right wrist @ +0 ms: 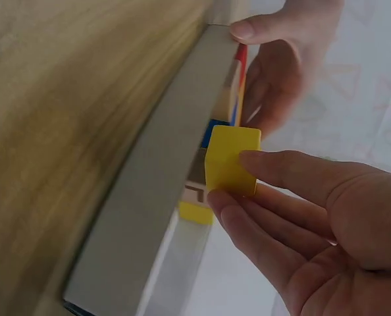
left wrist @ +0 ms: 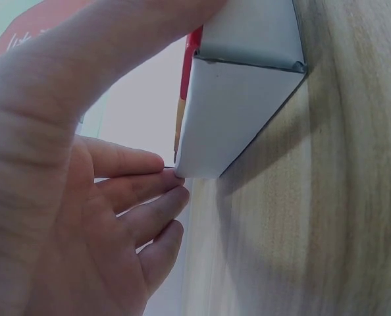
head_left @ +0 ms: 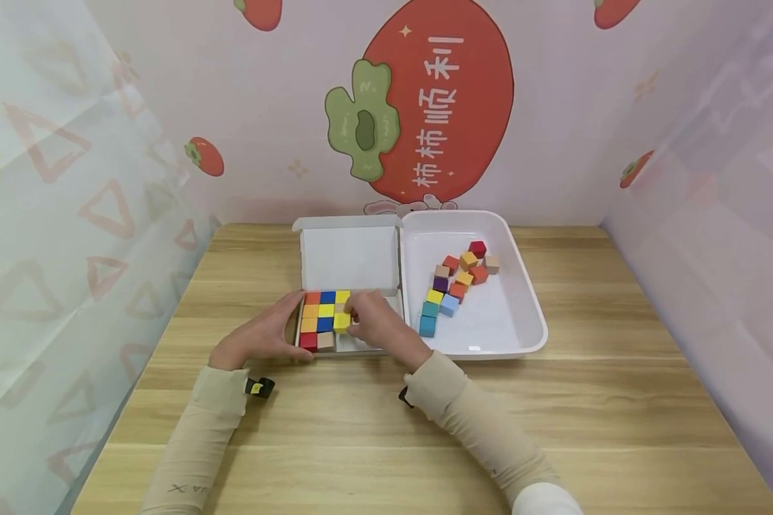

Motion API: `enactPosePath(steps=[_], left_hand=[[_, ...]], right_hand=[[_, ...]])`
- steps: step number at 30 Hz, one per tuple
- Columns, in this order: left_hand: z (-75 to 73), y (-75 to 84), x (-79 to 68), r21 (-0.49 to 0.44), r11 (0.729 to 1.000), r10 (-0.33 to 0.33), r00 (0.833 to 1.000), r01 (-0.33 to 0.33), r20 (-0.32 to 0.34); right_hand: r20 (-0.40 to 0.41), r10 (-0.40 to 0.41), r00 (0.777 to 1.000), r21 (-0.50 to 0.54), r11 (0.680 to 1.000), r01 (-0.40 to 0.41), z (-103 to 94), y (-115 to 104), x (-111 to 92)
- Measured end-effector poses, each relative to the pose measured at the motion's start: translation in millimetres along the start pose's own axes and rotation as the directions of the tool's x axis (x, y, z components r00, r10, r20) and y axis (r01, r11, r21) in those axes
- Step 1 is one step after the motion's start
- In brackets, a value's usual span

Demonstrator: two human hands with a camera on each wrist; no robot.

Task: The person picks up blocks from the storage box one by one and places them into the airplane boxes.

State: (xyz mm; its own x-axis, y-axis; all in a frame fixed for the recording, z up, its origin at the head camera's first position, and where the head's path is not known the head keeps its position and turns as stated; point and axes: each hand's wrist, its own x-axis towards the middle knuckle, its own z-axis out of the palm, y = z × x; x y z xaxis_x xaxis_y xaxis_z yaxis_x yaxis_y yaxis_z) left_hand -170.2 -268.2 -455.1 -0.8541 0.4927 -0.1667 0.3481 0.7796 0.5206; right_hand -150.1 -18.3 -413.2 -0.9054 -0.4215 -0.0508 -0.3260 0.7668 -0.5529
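A yellow cube (right wrist: 232,161) was pinched between the thumb and fingers of the right hand (head_left: 381,325), over the white box (right wrist: 146,158) left of centre in the head frame. The box's left end was held between the thumb and fingers of the left hand (head_left: 264,332). For good seating, the cube's faces were best squared to the blue cube (head_left: 325,324) just left of it in that frame, and the cube lowered level so that no neighbour would be nudged. The pinch, it was judged, was best loosened only once the cube had settled, with the box braced meanwhile.

In the head view the whole colour pattern was shown, as were loose cubes (head_left: 449,305) in the white tray (head_left: 523,293) right of centre; these were missing from both wrist views. In the right wrist view, a dark mark was revealed on a wooden cube (right wrist: 195,193) just below the held one; no such mark could be made out from above. In the left wrist view, the box's outer end wall (left wrist: 228,125) was shown, with fingertips (left wrist: 172,176) at its corner.
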Motion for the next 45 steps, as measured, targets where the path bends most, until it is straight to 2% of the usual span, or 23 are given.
enactPosePath(steps=[13, 19, 22, 27, 31, 38, 45], left_hand=[[0.1, 0.9, 1.1, -0.006, 1.000, 0.012, 1.000, -0.012, 0.001], [-0.4, 0.2, -0.2, -0.027, 0.999, 0.027, 1.000, -0.027, -0.008], [0.5, -0.7, -1.0, -0.022, 1.000, 0.017, 1.000, -0.017, -0.007], [0.1, 0.3, -2.2, -0.011, 1.000, 0.001, 1.000, -0.001, 0.001], [-1.5, 1.9, -2.8, -0.010, 1.000, 0.000, 1.000, 0.000, 0.004], [-1.2, 0.8, -2.5, 0.001, 1.000, 0.014, 1.000, -0.014, -0.005], [0.4, -0.1, -2.8, -0.012, 1.000, -0.005, 1.000, 0.004, -0.002]], right_hand=[[-0.083, 0.037, 0.996, 0.073, 0.997, -0.031, 19.2, 4.7, 5.9], [-0.077, 0.065, 0.995, 0.026, 0.998, -0.063, 20.7, 1.6, 3.5], [-0.083, 0.044, 0.996, 0.002, 0.999, -0.044, 11.1, -2.5, -4.8], [-0.095, 0.000, 0.995, 0.016, 1.000, 0.001, -18.3, -5.6, -26.0], [-0.118, 0.026, 0.993, 0.013, 1.000, -0.025, -43.7, -0.7, -42.5], [-0.153, 0.090, 0.984, 0.007, 0.996, -0.090, -81.1, 28.3, -68.3], [-0.126, 0.165, 0.978, 0.060, 0.986, -0.158, -96.4, 64.2, -87.3]])
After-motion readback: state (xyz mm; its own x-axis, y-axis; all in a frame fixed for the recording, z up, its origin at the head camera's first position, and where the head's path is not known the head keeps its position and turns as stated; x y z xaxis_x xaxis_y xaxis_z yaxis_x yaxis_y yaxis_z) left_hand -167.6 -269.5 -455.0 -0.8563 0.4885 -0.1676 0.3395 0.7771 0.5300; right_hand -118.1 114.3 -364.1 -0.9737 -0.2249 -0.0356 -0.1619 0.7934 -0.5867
